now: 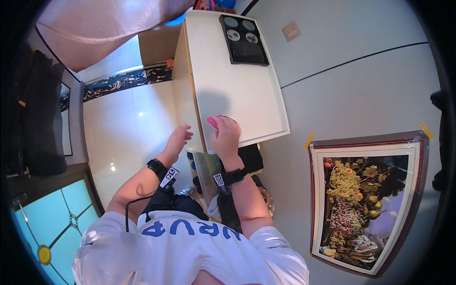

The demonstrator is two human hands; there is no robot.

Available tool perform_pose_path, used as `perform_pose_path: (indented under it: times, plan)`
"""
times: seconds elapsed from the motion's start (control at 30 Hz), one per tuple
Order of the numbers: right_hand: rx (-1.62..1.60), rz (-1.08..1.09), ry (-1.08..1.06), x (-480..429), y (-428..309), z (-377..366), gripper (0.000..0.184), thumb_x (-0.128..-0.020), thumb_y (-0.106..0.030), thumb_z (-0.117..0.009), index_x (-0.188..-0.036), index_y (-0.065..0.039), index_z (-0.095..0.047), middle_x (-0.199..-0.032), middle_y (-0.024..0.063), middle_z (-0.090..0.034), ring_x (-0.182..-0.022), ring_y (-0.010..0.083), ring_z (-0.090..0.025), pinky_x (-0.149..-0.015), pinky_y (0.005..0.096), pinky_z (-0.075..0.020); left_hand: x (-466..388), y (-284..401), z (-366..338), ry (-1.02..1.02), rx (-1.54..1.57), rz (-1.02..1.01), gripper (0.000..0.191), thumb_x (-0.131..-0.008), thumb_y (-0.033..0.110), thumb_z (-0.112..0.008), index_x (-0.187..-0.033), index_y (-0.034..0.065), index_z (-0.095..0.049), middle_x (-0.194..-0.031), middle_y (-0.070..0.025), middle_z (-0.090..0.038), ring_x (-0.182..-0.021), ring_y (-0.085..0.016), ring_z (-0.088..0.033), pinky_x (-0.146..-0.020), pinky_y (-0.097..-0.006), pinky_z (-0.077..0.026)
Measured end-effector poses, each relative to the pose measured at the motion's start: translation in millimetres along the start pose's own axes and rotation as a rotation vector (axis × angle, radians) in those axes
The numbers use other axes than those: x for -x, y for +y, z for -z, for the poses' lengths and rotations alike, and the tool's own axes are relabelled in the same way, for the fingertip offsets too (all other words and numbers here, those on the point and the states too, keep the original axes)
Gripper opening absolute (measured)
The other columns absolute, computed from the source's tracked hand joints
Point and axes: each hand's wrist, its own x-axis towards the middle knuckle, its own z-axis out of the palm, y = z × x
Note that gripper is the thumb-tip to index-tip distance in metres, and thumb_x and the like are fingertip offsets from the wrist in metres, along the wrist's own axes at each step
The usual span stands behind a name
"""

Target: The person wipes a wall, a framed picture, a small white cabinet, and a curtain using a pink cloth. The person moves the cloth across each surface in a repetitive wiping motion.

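My right hand (226,137) is over the near end of a white cabinet top (245,96), its fingers closed around a bright pink item (212,122). The item looks soft, like a cloth; most of it is hidden by the fingers. Off the cabinet's left side, my left hand (178,140) hangs in the air with nothing in it, its fingers loosely bent and apart. A black wristband with a patterned tag circles each wrist.
A black tray with round discs (245,39) lies at the cabinet's far end. Its top has a raised white rim (287,121) along the wall. Shoes (187,191) and dark items crowd below. A framed fruit picture (363,210) and a power socket (291,31) are on the wall.
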Motion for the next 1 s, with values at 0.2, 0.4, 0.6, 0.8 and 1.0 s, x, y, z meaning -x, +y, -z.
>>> perform_pose_path:
  times: [0.2, 0.4, 0.6, 0.8, 1.0]
  plan:
    - [0.259, -0.083, -0.601, 20, -13, -47, 0.073, -0.096, -0.022, -0.053, -0.157, 0.007, -0.026, -0.162, 0.0319, -0.024, -0.154, 0.0482, -0.014, -0.125, 0.0549, -0.0207, 16, 20, 19, -0.110, -0.175, 0.057, 0.052, -0.106, 0.049, -0.044, -0.134, 0.0077, -0.057, -0.117, -0.0096, -0.067, -0.109, -0.020, -0.061, -0.096, -0.0359, -0.045]
    - [0.155, -0.084, -0.533, 33, -16, -27, 0.038, -0.095, -0.015, -0.055, -0.128, 0.003, -0.058, -0.141, 0.0242, -0.055, -0.118, 0.0431, -0.060, -0.106, 0.0455, -0.0487, 14, 38, 55, -0.050, -0.191, 0.037, 0.049, -0.105, 0.046, -0.049, -0.135, 0.0080, -0.055, -0.120, -0.0098, -0.066, -0.111, -0.021, -0.060, -0.099, -0.0370, -0.045]
    - [0.076, 0.056, -0.365, 3, -1, -52, 0.040, -0.095, -0.009, -0.053, -0.134, -0.005, -0.058, -0.150, 0.0208, -0.046, -0.136, 0.0417, -0.045, -0.110, 0.0526, -0.0410, 13, 48, 78, 0.013, -0.151, 0.038, 0.048, -0.104, 0.045, -0.053, -0.135, 0.0081, -0.055, -0.121, -0.0088, -0.066, -0.110, -0.020, -0.060, -0.097, -0.0359, -0.045]
    - [0.308, 0.116, -0.306, -28, 4, -100, 0.060, -0.096, -0.011, -0.045, -0.156, -0.008, -0.037, -0.168, 0.0130, -0.023, -0.154, 0.0372, -0.023, -0.122, 0.0607, -0.0207, -18, 53, 83, 0.072, -0.097, 0.037, 0.041, -0.105, 0.035, -0.056, -0.131, 0.0028, -0.057, -0.112, -0.0091, -0.068, -0.104, -0.019, -0.060, -0.093, -0.0332, -0.048]
    - [0.413, 0.019, -0.325, -102, -15, -124, 0.061, -0.096, -0.012, -0.047, -0.156, -0.006, -0.037, -0.167, 0.0127, -0.028, -0.152, 0.0370, -0.029, -0.121, 0.0593, -0.0232, -73, 75, 81, 0.053, -0.147, 0.006, 0.039, -0.103, 0.028, -0.059, -0.132, 0.0027, -0.057, -0.112, -0.0097, -0.068, -0.101, -0.018, -0.061, -0.091, -0.0311, -0.048]
